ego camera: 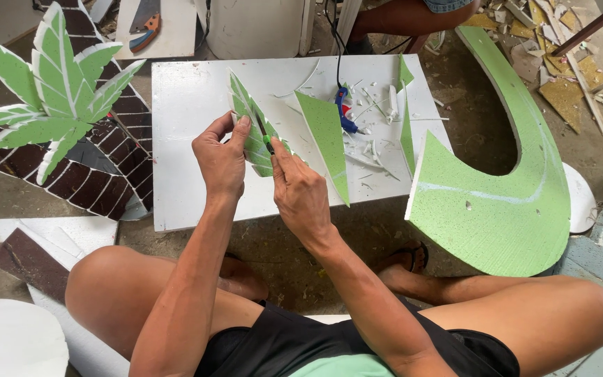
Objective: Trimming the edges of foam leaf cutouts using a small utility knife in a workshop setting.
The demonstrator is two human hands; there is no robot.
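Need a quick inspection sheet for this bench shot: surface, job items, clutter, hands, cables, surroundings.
Surface: white foam board lying on a concrete floor.
Job's things: green leaf-shaped foam piece; green-handled cutter; green triangular piece.
Clutter: white foam offcuts; blue glue gun.
Grippers: left hand grips the leaf piece; right hand holds the cutter against it.
Cables: black cord runs to the glue gun.
Surroundings: foam palm tree; large curved green piece; debris pile; another person's leg.

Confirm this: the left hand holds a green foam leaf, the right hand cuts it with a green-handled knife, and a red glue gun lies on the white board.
Wrong colour: the glue gun is blue, as the head view shows. The rest stands: left hand holds the leaf, right hand works the knife, over the white board.
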